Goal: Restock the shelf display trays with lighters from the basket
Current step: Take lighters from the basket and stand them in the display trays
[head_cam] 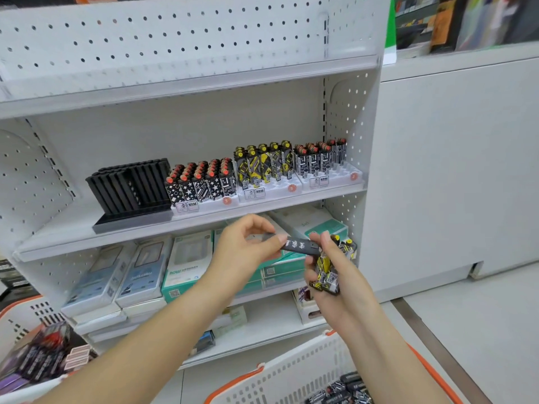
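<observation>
Two hands work below the trays [329, 182]: left hand [245, 246] pinches a black lighter [300, 246] endwise; right hand [332, 272] clutches a yellow bundle [326, 269]. Light, rigid, slick; probably best gripped mid-body.

Both bare forearms reach forward and up, converging at mid-frame. The left hand [248, 243] is raised with curled fingers, thumb and fingertips pinching. The right hand [332, 275] stands nearly upright, palm apparently turned leftward, fingers wrapped in a grip.
</observation>
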### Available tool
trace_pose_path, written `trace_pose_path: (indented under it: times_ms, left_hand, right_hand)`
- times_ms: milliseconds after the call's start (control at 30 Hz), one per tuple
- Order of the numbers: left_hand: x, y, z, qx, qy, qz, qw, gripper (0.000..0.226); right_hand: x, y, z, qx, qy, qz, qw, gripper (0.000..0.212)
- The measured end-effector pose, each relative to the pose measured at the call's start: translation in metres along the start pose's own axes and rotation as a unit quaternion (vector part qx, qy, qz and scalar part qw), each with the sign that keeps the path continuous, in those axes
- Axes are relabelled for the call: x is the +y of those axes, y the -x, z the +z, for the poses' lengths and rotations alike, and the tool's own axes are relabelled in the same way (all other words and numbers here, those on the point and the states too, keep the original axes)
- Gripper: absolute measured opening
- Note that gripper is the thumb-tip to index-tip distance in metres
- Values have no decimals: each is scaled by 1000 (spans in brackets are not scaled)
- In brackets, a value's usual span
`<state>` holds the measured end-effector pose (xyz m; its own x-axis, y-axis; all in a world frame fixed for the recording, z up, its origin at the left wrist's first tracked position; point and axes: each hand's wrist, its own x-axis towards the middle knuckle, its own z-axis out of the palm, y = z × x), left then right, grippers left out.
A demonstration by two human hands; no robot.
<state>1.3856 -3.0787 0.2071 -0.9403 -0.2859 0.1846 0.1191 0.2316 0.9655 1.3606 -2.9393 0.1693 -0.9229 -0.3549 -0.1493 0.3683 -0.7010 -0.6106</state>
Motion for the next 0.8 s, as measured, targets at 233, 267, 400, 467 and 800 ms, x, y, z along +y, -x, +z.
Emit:
trace_pose_path:
  times_ms: [233,267,400,467,800]
  left_hand:
    - [-11,10,-23,-62,-362,167,915,18]
    - [-8,13,-27,-64,-416,184,888,19]
    - [-5,21,-51,-75,-511,197,833,42]
    - [1,24,-75,-44,-506,236,828,52]
    - [35,-36,-202,214,-309,180,909,24]
  right_hand:
    - [15,-2,5,-18,22,27,999,5]
    - [19,-3,7,-27,35,29,999,5]
    - [37,-4,19,-53,76,42,995,18]
    - [46,-5,23,-54,94,60,992,28]
    - [80,-6,29,-47,150,128,979,26]
